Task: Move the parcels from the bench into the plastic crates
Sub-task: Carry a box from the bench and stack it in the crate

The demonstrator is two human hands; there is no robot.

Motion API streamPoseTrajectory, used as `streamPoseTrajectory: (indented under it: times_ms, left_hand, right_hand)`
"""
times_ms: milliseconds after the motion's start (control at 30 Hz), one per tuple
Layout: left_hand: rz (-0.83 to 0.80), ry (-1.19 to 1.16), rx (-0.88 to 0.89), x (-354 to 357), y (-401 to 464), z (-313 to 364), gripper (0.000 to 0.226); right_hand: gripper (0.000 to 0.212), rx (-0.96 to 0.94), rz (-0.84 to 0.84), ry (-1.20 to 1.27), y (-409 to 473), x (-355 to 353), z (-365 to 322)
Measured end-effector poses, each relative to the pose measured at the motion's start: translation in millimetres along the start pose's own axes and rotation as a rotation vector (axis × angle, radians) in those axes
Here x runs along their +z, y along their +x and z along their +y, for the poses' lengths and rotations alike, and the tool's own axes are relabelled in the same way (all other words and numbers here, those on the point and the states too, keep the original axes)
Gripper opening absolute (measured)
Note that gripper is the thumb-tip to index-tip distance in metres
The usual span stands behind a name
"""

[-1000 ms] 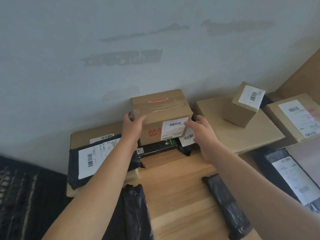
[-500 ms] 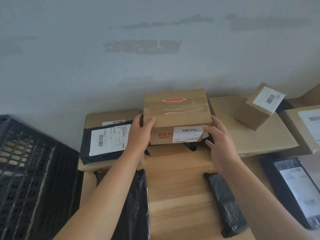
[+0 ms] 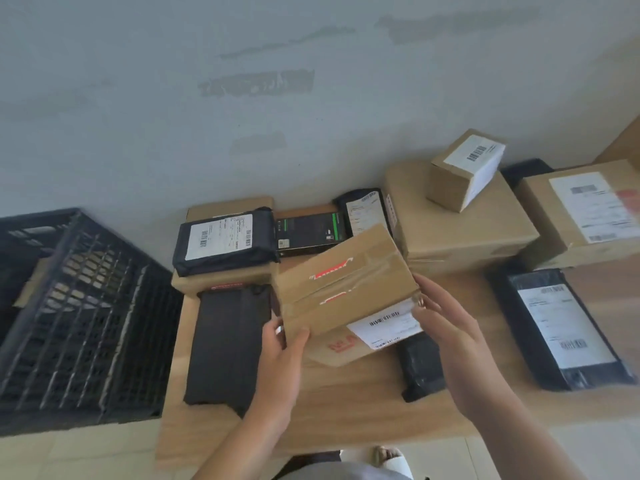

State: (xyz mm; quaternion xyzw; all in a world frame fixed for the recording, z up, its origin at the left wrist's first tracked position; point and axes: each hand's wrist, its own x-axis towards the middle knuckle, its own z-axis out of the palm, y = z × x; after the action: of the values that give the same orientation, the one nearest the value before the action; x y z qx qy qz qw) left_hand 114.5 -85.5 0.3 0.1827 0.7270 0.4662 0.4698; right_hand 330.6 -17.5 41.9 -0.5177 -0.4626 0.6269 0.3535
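A taped brown cardboard box with a white barcode label [image 3: 346, 289] is held tilted above the light wooden counter [image 3: 346, 403], its left end lower and nearer the person. The left hand [image 3: 280, 358] grips the box's near left corner, thumb on the top face and fingers underneath. The right hand [image 3: 446, 327] presses against the box's right end with fingers curled around the edge beside the label. To the left of the counter, on the floor, stands a black slatted plastic crate [image 3: 76, 313]. Under and around the lifted box lie other parcels: a black plastic mailer bag [image 3: 228, 344] flat on the counter beside the left hand, a black mailer with a white label [image 3: 225, 240] resting on a flat cardboard carton, and a dark box with green stripes [image 3: 308, 230] against the wall. Further right, a small cardboard cube with a white label [image 3: 464, 171] sits on a wide flat cardboard box [image 3: 460, 230], and another black labelled mailer [image 3: 561, 327] lies near the counter's right side.
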Motion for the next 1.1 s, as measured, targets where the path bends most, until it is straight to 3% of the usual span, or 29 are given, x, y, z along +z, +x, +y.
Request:
streamPoseTrajectory:
  times_ms: [167, 367, 500, 667, 800, 867, 967, 1100]
  left_hand:
    - [-0.026, -0.018, -0.19, 12, -37, -62, 0.017]
    - [-0.092, 0.044, -0.332, 21, -58, -100, 0.042]
    - [-0.01, 0.059, -0.183, 25, -73, -109, 0.049]
    - [0.22, -0.187, -0.065, -1, -83, -98, 0.055]
    - [0.309, 0.172, 0.25, -22, -103, -72, 0.059]
    - [0.203, 0.489, 0.415, -25, -109, -49, 0.064]
    - [-0.059, 0.984, 0.393, -14, -101, -16, 0.091]
    - [-0.257, 1.326, 0.364, 7, -71, 3, 0.126]
  right_hand:
    - [0.036, -0.018, -0.086, -0.002, -19, -21, 13]
    - [0.035, -0.237, -0.232, -0.349, -43, -19, 36]
    - [0.049, -0.282, -0.334, -0.579, -55, -16, 65]
    - [0.031, -0.333, -0.493, -0.775, -69, -13, 97]
    - [0.033, -0.36, -0.507, -0.798, -66, -15, 95]
    - [0.03, -0.364, -0.52, -0.737, -69, -16, 94]
    - [0.03, -0.308, -0.379, -0.523, -77, -23, 92]
    - [0.024, -0.259, -0.17, -0.421, -79, -43, 86]
